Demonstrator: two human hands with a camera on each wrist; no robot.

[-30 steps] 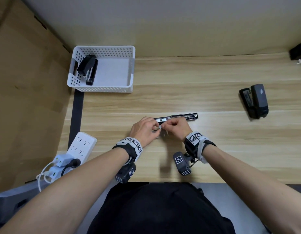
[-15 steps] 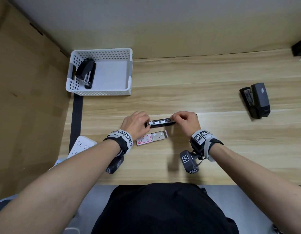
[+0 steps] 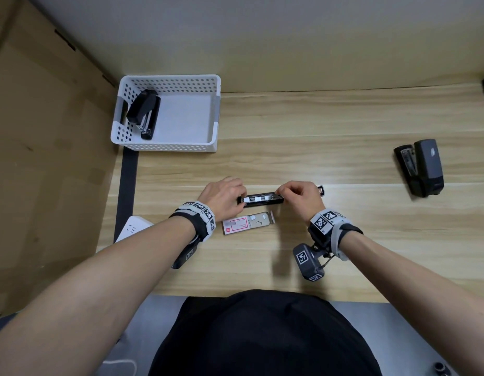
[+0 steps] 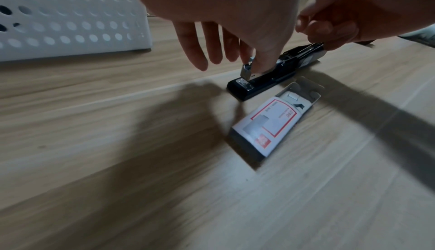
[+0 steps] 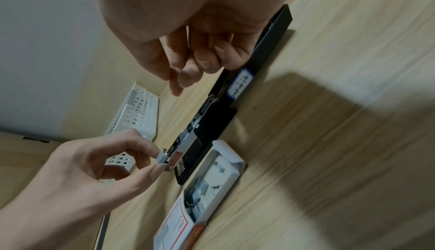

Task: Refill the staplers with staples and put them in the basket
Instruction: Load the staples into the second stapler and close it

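Black and opened out flat, the stapler [image 3: 262, 200] lies on the wooden bench [image 3: 316, 147] between our two hands. From the head view we see our left hand [image 3: 224, 198] at its left end and our right hand [image 3: 300, 198] over its right part, but not what the fingers do. The right wrist view settles the left: thumb and forefinger pinch a short grey strip of staples [image 5: 163, 156] at the mouth of the stapler's channel. The left wrist view adds that the other left fingers [image 4: 195, 49] hang straight, clear of the metal. Our right fingers [image 5: 207, 58] are curled at the stapler's rear; whether they grip it we cannot tell. Just beside the stapler, nearer us, the staple box [image 3: 247, 222] lies open, loose staples showing only in the right wrist view. Only the head view shows a second stapler [image 3: 144, 112] lying in the white basket [image 3: 165, 145] and a third stapler [image 3: 422, 166] well apart on the right.
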